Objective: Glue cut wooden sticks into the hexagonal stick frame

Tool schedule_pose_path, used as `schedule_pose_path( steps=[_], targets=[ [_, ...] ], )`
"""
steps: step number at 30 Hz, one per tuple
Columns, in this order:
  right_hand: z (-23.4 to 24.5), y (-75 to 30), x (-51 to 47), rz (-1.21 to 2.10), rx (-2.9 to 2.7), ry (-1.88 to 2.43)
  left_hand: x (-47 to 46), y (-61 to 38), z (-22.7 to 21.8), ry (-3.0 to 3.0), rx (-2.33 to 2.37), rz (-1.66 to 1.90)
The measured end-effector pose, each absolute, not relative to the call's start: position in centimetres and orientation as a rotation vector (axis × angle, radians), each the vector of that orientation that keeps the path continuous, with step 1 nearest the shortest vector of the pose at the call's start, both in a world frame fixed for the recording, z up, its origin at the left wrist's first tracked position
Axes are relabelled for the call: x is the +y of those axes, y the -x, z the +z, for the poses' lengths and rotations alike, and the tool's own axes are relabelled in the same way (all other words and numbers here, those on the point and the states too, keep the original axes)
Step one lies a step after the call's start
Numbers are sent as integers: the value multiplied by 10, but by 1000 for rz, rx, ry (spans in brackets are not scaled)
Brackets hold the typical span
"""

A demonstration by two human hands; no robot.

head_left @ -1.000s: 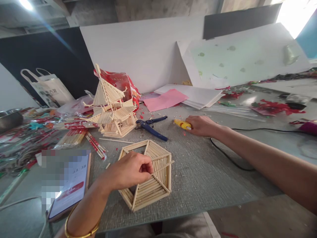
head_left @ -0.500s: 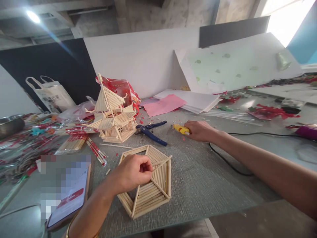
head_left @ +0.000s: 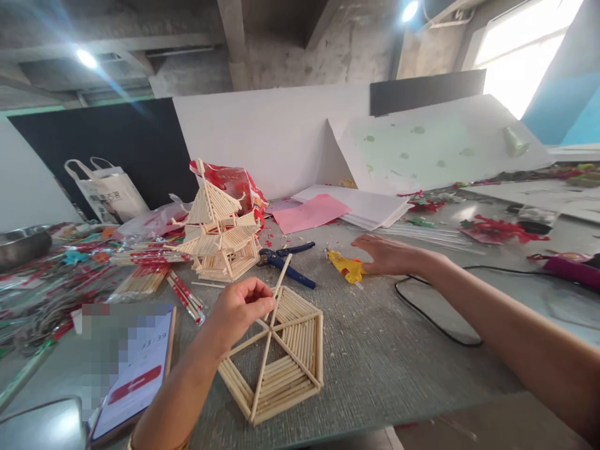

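My left hand (head_left: 244,307) pinches a thin wooden stick (head_left: 283,275), which slants upward above a flat hexagonal frame of wooden sticks (head_left: 295,365). Some of the frame's triangular sections are filled with rows of sticks, while others show open gaps; part of it is hidden behind my left hand. Farther right, my right hand (head_left: 391,255) has its fingers spread at the yellow glue gun (head_left: 345,267), which lies on the table. Whether a fingertip still touches the glue gun is hard to see.
A tiered stick pagoda (head_left: 225,234) stands behind the frame, beside blue-handled cutters (head_left: 293,269). A phone (head_left: 135,381) lies at left near bundled sticks (head_left: 140,278). A black cord (head_left: 422,325) loops under my right arm. Pink paper (head_left: 309,212) and white boards (head_left: 375,209) lie behind.
My right hand has loosened from the glue gun and its fingers have spread. My left hand has lifted slightly, and its stick now points up and away instead of lying across the frame.
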State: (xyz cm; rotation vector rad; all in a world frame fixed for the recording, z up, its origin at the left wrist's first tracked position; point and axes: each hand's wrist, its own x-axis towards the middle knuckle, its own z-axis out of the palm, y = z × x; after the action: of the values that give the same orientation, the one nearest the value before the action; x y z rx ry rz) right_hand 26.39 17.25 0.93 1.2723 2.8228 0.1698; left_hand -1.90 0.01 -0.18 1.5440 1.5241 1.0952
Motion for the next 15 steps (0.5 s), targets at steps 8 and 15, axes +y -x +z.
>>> schedule_pose_path(
  steps=[8,15],
  targets=[
    [18,-154,175,100,2887,-1037,6,22,-3,-1372,1458,1341],
    [12,-112,212,34,2600,-1018,8,27,-1,-1184,1368,1573]
  ],
)
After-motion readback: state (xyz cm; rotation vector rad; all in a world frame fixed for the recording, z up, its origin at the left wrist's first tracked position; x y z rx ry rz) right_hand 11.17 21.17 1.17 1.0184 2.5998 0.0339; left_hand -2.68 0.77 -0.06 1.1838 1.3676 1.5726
